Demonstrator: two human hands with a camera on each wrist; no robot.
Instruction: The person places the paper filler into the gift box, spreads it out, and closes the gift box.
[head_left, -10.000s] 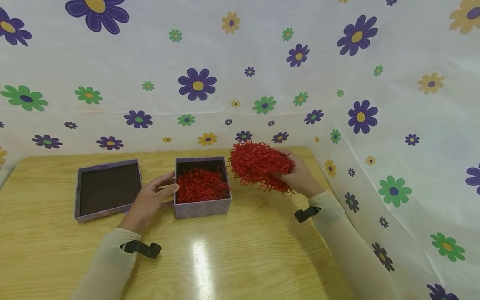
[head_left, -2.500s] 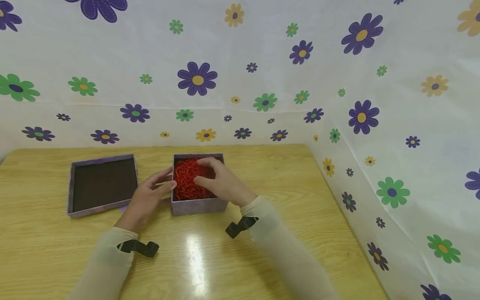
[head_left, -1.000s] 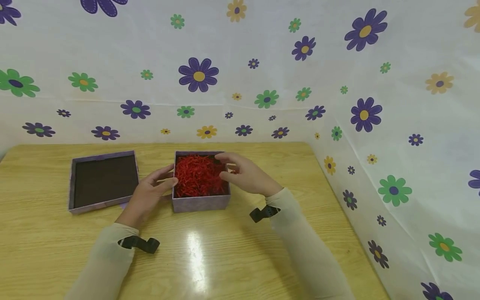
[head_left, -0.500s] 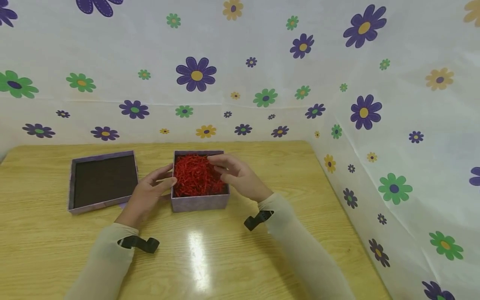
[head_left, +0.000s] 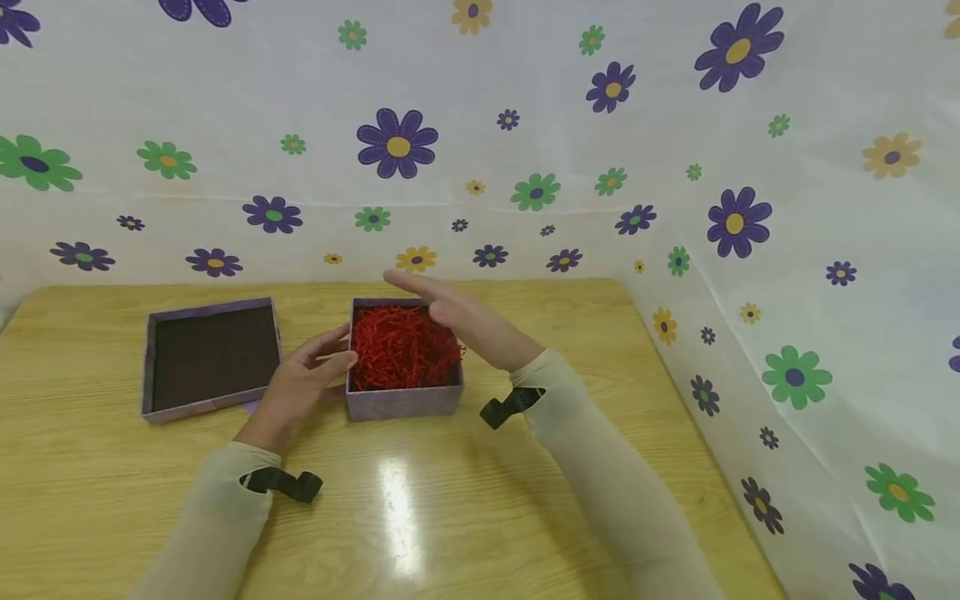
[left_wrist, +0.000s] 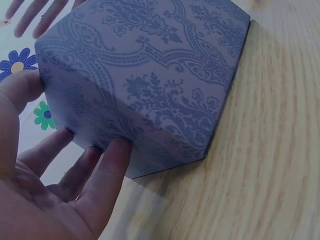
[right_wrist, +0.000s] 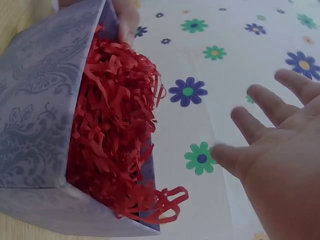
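Observation:
A lidless purple patterned box stands on the table, filled with red shredded paper. At its left wall, my left hand holds the box, thumb at the rim and fingertips against the outside, as the left wrist view shows on the patterned box. Over the right rim, my right hand is held up with fingers extended and nothing in it. The right wrist view has this hand apart from the shredded paper, some strands of which hang over the rim.
Left of the box lies its shallow lid, dark inside facing up. A white flower-printed sheet rises behind the wooden table and along its right side. Both sleeved wrists wear black straps with small devices.
Ten seconds ago my right hand held a big clump of shredded paper beside the box; the paper now fills the box. In the last half second that hand has lifted and straightened its fingers.

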